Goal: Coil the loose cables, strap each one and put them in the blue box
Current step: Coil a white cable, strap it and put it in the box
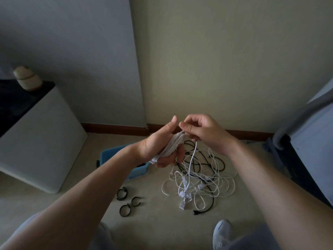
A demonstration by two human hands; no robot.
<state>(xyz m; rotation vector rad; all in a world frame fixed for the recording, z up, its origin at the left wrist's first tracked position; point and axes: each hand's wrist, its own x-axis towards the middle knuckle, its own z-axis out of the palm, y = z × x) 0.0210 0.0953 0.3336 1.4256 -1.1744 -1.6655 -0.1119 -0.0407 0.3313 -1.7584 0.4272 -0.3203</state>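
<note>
My left hand (158,145) grips a bundle of coiled white cable (171,147) across its palm, thumb raised. My right hand (201,130) pinches the same cable's free run at the top of the coil; the strand (191,159) hangs down to the floor. Below lies a tangle of loose white and black cables (200,179). The blue box (138,170) sits on the floor under my left wrist, mostly hidden by my forearm. Three black straps (126,202) lie curled on the floor in front of the box.
A white cabinet (39,141) with a dark top and a pale vase (27,78) stands at the left. Furniture with a grey tube (295,120) is at the right. My shoe (222,233) is at the bottom, near the cable pile.
</note>
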